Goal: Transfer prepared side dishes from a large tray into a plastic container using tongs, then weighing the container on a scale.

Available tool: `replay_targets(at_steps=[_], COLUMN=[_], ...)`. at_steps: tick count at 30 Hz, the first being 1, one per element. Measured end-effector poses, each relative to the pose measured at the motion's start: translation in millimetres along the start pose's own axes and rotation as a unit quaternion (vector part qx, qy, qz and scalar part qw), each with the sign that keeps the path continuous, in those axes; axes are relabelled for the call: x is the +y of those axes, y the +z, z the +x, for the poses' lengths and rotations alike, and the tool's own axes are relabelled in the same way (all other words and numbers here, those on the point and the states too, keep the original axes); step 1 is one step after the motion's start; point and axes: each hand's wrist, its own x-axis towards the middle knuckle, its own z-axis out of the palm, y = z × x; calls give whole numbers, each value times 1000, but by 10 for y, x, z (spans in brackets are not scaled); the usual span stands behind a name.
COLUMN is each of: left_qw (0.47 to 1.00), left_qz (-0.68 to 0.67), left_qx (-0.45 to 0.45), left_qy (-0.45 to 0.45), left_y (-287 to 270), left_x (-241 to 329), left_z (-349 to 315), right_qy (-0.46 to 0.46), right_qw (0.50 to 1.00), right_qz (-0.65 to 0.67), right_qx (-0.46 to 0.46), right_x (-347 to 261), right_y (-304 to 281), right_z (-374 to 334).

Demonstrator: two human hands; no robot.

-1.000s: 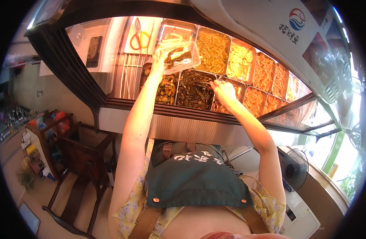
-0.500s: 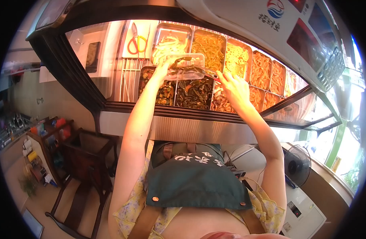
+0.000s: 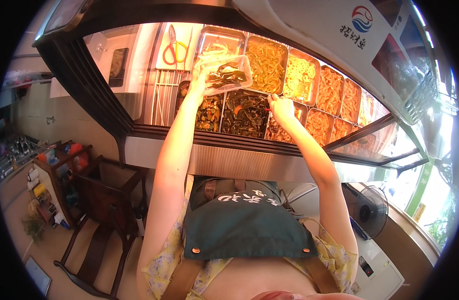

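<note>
the clear plastic tub (image 3: 248, 74), gripped by the left hand (image 3: 198, 81) above the metal trays (image 3: 229, 38), shows more of its glossy dark strips (image 3: 227, 76) than half a second ago; the right hand (image 3: 281, 107) curls nearby, its hold unclear.

Counter: glass-sided, dark-framed display counter (image 3: 157, 152) with a ribbed metallic front strip, carrying two rows of rectangular silver metal trays (image 3: 230, 38)
Left end: flat white rectangular board (image 3: 163, 37) bearing scissors with red and yellow handles (image 3: 175, 51); parallel silver metal rods (image 3: 165, 97) just in front
Back row: pale strips (image 3: 217, 49), yellow-green shreds (image 3: 265, 62), bright yellow pieces (image 3: 300, 77), orange-red strips (image 3: 330, 90)
Front row: dark pieces with orange bits (image 3: 209, 112), glossy blackish-green strips (image 3: 243, 117), reddish pieces (image 3: 276, 131)
</note>
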Motion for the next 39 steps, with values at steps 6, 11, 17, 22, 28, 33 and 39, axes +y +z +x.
replay_targets(at_steps=[6,11,17,22,28,33,39], left_qw=[1000,997,999,999,994,987,1000], left_qz=[-1,47,26,44,75,25,6], left_qx=[14,53,36,7,-68,-118,16], left_qy=[-5,-16,2,15,-52,-105,3], left_y=[42,17,56,-63,111,186,-69], left_x=[37,-1,-47,-172,-90,-94,-11], left_z=[-33,-9,44,94,-51,-26,39], right_qy=[12,35,-4,1,12,57,54], right_qw=[994,995,999,1000,998,995,987], right_qz=[97,72,5,-20,36,26,121], right_qx=[40,-62,-32,-11,59,77,95], right_x=[45,-66,-64,-89,-206,-308,-63], right_y=[160,-335,-668,-1080,-1395,-1256,-1350], right_z=[-60,-200,-460,-622,-393,-49,-337])
